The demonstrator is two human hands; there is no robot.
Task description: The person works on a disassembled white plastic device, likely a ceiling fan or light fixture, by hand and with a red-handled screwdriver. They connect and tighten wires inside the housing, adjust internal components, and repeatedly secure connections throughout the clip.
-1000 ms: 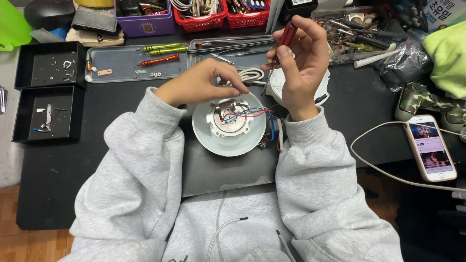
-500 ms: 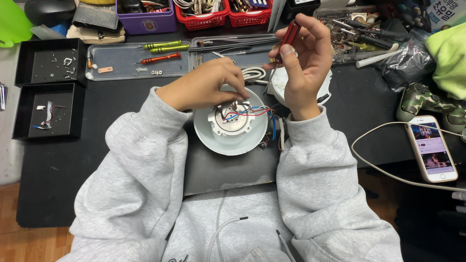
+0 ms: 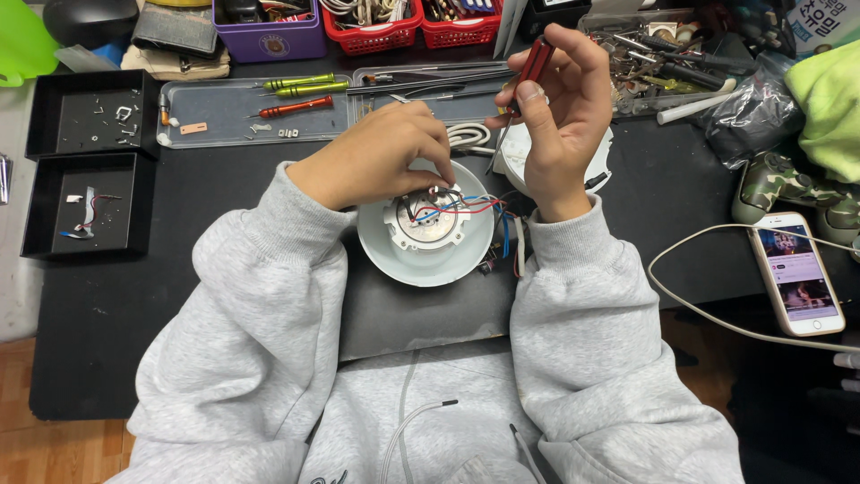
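A round white housing (image 3: 428,264) lies open on the dark mat in front of me, with a white inner ring and red, blue and black wires (image 3: 448,208) inside. My left hand (image 3: 376,161) rests on its upper rim, fingertips pinching down at the wires near the ring. My right hand (image 3: 564,116) is raised above the housing's right side and grips a red-handled screwdriver (image 3: 535,63), its thin shaft pointing down and left. A second white part (image 3: 515,161) sits partly hidden behind my right hand.
A clear tray (image 3: 224,112) with yellow-green and red screwdrivers lies behind my left hand. Two black trays (image 3: 45,193) with small parts stand at the left. A phone (image 3: 797,273) and white cable (image 3: 708,318) lie at the right. Baskets and tools crowd the back edge.
My left hand's fingertips have shifted slightly right onto the wires in the housing. My right hand stays raised with the screwdriver, almost unmoved.
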